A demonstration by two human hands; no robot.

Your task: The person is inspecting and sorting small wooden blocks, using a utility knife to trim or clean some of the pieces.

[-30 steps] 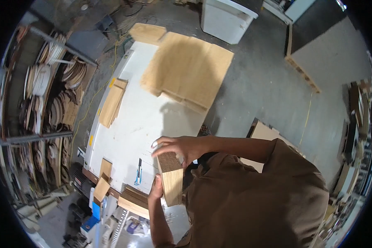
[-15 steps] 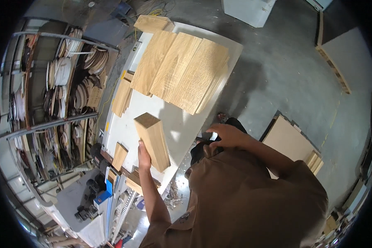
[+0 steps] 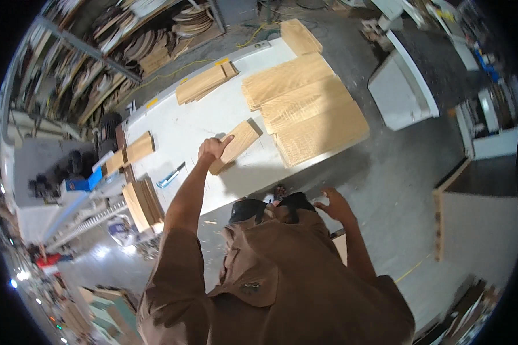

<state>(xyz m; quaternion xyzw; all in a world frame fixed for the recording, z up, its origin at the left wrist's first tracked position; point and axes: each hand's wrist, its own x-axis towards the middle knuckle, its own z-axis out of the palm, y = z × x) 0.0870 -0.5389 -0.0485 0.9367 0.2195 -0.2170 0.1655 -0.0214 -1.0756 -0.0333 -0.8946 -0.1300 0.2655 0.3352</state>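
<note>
My left hand grips the near left end of a short stack of pale wooden boards, thumb along the top. The stack lies low at the white tabletop; whether it fully rests there I cannot tell. Right of it, wide wood-grain panels lie in overlapping piles. Over the floor by my right side is my right hand, empty, fingers apart. On the table left of my left forearm lies a slim blue tool, perhaps a utility knife.
Narrow boards line the table's far edge. Another board stack sits at the left corner, beside a machine with a blue part. Shelves of coiled edging stand beyond. A white bin-like box is on the floor right.
My left hand has brought the board stack from a raised, upright hold down to the tabletop beside the panels. My right hand has moved away from my waist. The view has turned.
</note>
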